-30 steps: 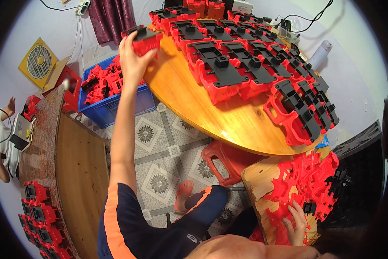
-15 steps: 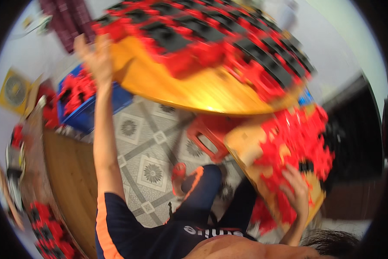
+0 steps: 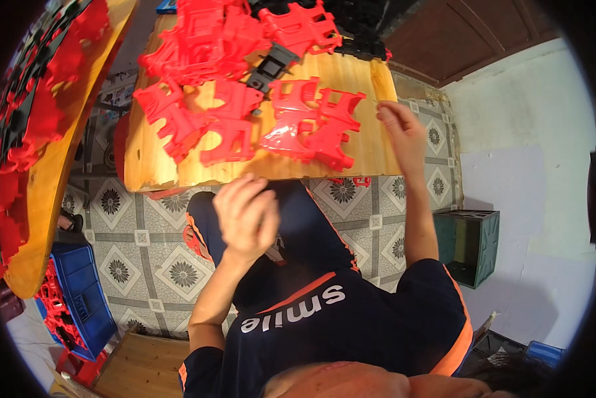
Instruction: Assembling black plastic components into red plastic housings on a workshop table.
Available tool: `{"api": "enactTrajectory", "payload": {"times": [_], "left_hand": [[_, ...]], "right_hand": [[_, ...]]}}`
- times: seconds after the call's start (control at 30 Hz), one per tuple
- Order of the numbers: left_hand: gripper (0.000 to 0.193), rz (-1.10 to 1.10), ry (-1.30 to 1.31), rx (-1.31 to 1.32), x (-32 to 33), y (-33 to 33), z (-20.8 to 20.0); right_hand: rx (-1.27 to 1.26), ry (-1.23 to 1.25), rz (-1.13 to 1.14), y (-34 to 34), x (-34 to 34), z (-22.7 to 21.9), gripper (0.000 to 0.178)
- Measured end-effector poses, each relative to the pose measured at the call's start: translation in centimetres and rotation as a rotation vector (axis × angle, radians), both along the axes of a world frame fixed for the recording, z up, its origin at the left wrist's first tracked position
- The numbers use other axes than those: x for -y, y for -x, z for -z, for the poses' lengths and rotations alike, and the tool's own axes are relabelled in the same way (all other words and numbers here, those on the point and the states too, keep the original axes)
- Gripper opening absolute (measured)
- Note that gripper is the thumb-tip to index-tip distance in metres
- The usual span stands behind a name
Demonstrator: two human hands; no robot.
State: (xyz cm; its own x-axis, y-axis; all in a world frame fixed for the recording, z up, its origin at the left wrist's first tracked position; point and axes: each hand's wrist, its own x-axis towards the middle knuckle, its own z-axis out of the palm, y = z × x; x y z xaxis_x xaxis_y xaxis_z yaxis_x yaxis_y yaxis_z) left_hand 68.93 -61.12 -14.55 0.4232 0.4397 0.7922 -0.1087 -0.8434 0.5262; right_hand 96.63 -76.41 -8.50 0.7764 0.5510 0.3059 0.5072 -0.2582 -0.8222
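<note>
My left hand [image 3: 246, 215], slightly blurred, hovers over my lap just in front of the small wooden table [image 3: 152, 169]. Its fingers are loosely bent and slightly apart, with nothing seen in them. My right hand [image 3: 405, 136] is at the table's right edge, thumb and fingers pinched together; whatever may be between them is too small to make out. Between the hands, several red plastic frames [image 3: 298, 126] with cut-out openings lie on the tabletop. Behind them is a heap of like red parts [image 3: 208, 40]. A black plastic piece [image 3: 271, 68] leans among the red ones.
More black parts [image 3: 361, 30] lie at the table's far right. To the left, a larger wooden table [image 3: 39, 245] bears rows of red-and-black assemblies [image 3: 46, 126]. A blue crate [image 3: 79, 282] with red parts is below it. A green crate [image 3: 470, 249] stands at right.
My view has turned right, from the large table to the small one. My left hand, earlier stretched out with spread fingers by the large table, is now drawn in. My right hand has left the red heap.
</note>
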Motion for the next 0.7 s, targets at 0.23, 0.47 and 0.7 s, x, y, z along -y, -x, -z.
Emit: {"api": "enactTrajectory", "payload": {"times": [0.23,0.47,0.7], "left_hand": [[0.054,-0.03,-0.313,-0.518,2.2,-9.2,1.0],[0.083,0.072,0.05,-0.486,2.7,-10.7,-3.5],[0.107,0.582,1.381,0.05,7.7,-12.2,-4.0]], "right_hand": [[-0.583,-0.217,-0.149,5.5,-2.9,6.1,0.045],[-0.652,-0.442,-0.337,0.8,2.1,4.5,0.049],[-0.053,0.041,-0.943,-1.6,3.3,-2.7,0.02]]}}
